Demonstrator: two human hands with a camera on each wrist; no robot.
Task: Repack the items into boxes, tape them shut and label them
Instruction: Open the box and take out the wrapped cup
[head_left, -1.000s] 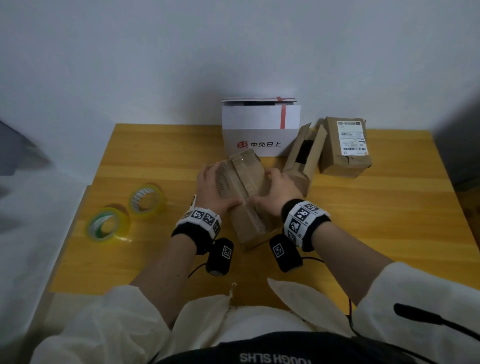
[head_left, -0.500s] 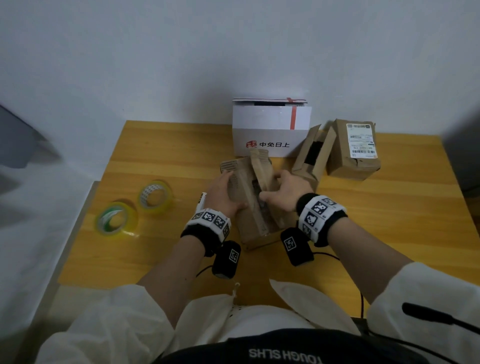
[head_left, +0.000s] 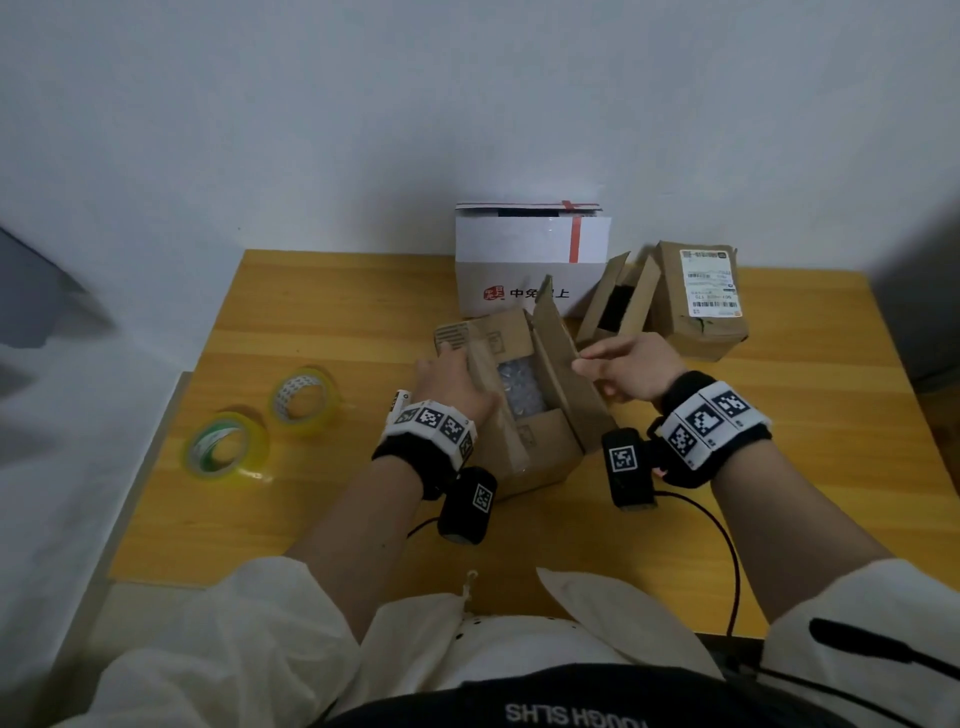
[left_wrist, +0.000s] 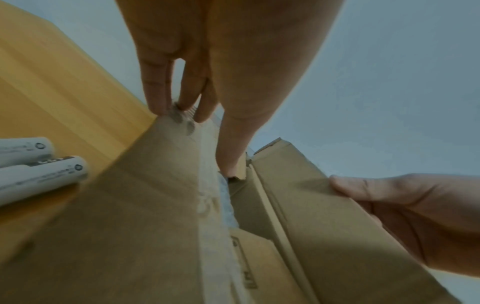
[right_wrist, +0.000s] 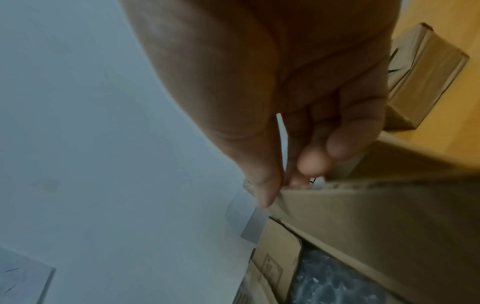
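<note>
Cardboard box (head_left: 524, 410) sits at the centre of the head view on the yellow wooden table (head_left: 779, 415), its top flaps parted so that clear bubble wrap (head_left: 519, 389) shows inside. The left hand (head_left: 457, 384) lies on the left flap with fingers stretched out straight, pressing it outward; in the left wrist view the fingertips (left_wrist: 158, 107) touch the far edge of that flap. The right hand (head_left: 628, 371) pinches the top edge of the raised right flap (head_left: 556, 353) between thumb and curled fingers, holding it upright; the right wrist view shows the thumb (right_wrist: 262, 185) on the inner face and the fingers behind the cardboard.

Toward the upper middle of the head frame, against the wall, stands a white carton (head_left: 530, 260) with red tape and red-and-black print. Just right of it lies a small open brown box (head_left: 618, 306) with a dark interior, and touching that, a sealed brown parcel (head_left: 701, 301) with a white shipping label on top. At left centre two rolls of tape rest flat on the table, well apart from the boxes: one yellowish roll (head_left: 304, 400) and, lower left of it, a green-cored roll (head_left: 226, 449). Two white cylindrical objects (left_wrist: 39, 170) lie at the left edge of the left wrist view, beside the box; what they are I cannot tell.
</note>
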